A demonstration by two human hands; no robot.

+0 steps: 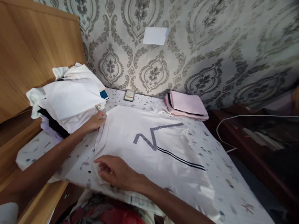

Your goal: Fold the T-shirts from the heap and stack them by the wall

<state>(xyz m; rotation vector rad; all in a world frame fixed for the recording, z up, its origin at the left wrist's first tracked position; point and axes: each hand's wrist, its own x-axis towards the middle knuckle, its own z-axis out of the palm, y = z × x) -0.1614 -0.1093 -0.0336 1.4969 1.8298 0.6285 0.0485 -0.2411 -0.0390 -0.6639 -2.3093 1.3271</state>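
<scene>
A white T-shirt (130,124) with dark striped zigzag lines lies spread on the patterned bed sheet (239,181). At its far left edge, my left hand (96,121) has its fingers closed on the fabric. My right hand (116,171) hovers over the near left part of the shirt, fingers loosely curled with a gap between them. Nothing shows in that gap. Left of the shirt, close to my left hand, is a loose heap of white clothes (70,95) with black and lilac pieces beneath.
A folded pink stack (189,103) sits by the wall at the back right. Between the heap and that stack lies a small box-like item (129,95). A wooden panel (32,47) rises on the left. A white cable (255,116) trails over dark furniture at right.
</scene>
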